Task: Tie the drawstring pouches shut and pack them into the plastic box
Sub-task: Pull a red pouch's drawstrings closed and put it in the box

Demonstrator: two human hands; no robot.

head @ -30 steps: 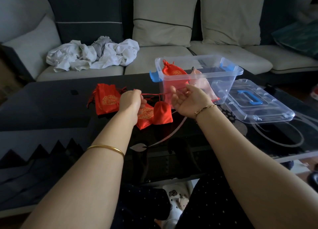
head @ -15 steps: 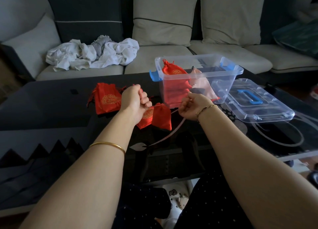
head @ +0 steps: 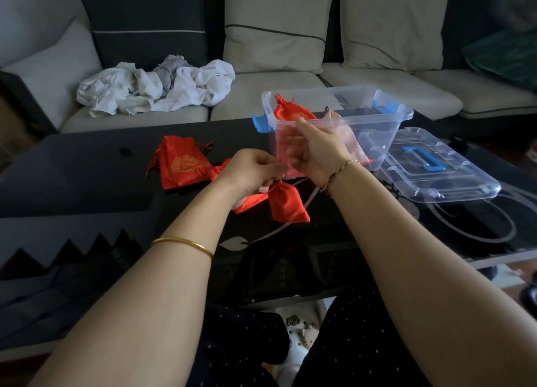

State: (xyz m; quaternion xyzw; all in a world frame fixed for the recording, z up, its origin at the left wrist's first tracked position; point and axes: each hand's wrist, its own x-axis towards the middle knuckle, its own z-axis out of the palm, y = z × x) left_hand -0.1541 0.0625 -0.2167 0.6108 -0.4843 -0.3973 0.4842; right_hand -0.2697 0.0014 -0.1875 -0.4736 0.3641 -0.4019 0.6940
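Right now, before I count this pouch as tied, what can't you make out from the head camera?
Head view only.
Knot on the hanging pouch: hidden by the left hand, which pinches its neck.
Fingers of the right hand: motion-blurred, so whether they grip anything is unclear.
Contents of the plastic box: the right hand covers the near wall, so the pouch count is unsure.

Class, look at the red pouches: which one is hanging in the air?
The plain red pouch dangling by its string from the left hand; the others lie on the table or sit in the box.
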